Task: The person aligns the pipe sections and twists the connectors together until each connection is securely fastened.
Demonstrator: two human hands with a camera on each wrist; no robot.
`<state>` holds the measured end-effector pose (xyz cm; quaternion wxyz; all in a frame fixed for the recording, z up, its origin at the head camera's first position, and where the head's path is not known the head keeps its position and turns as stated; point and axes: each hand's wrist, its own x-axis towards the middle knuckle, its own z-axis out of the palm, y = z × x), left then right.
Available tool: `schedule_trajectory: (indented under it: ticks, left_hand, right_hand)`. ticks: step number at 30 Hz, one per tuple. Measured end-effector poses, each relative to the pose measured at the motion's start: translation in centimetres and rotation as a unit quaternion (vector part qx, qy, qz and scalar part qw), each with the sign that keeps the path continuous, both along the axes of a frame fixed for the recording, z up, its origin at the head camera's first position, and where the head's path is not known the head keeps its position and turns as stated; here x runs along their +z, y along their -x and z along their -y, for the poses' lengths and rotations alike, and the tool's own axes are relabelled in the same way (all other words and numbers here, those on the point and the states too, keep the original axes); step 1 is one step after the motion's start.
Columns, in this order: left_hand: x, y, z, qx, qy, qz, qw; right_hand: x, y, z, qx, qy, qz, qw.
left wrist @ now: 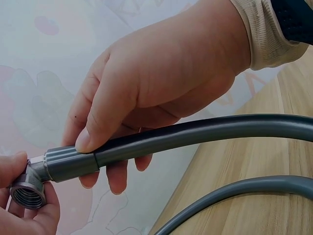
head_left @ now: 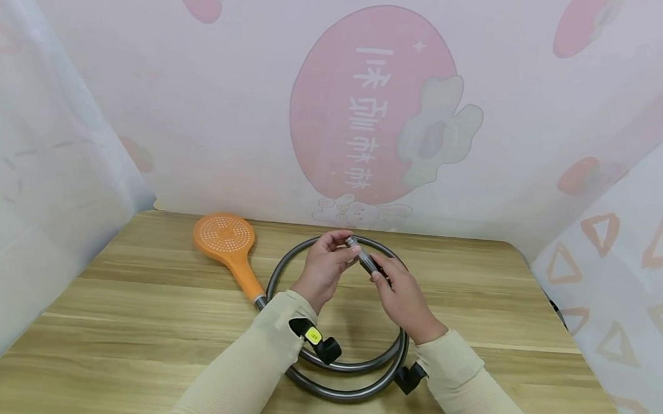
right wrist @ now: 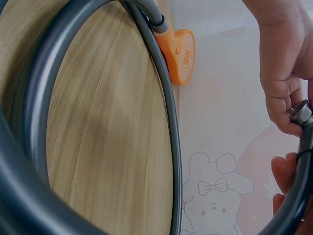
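Observation:
My left hand [head_left: 324,266] pinches a metal elbow fitting [left wrist: 36,172] between thumb and fingers. The fitting's threaded opening faces the camera in the left wrist view. It sits on the end of a dark grey shower hose [head_left: 350,396], against a ribbed grey collar [left wrist: 73,163]. Around the hose just behind that collar, my right hand [head_left: 408,298] has its thumb on top and fingers underneath. Both hands hold this end above the table. The hose's other end runs into the handle of an orange shower head [head_left: 243,277], lying face up at the table's left.
Loops of the hose lie on the wood-grain table [head_left: 490,290] beneath my hands. A pale printed curtain [head_left: 230,101] hangs behind the table and at both sides. Black wrist cameras [head_left: 331,351] stick out from both sleeves, close over the hose.

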<state>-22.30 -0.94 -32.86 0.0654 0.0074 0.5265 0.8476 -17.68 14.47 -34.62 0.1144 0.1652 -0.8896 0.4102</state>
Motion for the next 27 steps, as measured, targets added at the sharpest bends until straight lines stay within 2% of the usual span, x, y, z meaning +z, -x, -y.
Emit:
schedule_trajectory:
  ticks: [15, 23, 27]
  left_hand:
    - [-0.02, 0.08, -0.07, -0.002, 0.005, -0.002, 1.0000]
    - [-0.14, 0.24, 0.01, -0.003, -0.003, -0.001, 1.0000]
    - [-0.16, 0.13, 0.10, -0.004, -0.006, -0.001, 1.0000]
  right_hand:
    - [0.02, 0.11, -0.24, 0.012, 0.022, 0.025, 0.999]
    - [-0.37, 0.18, -0.20, -0.009, 0.069, 0.021, 0.997]
    - [-0.56, 0.03, -0.08, -0.021, 0.075, 0.011, 0.997]
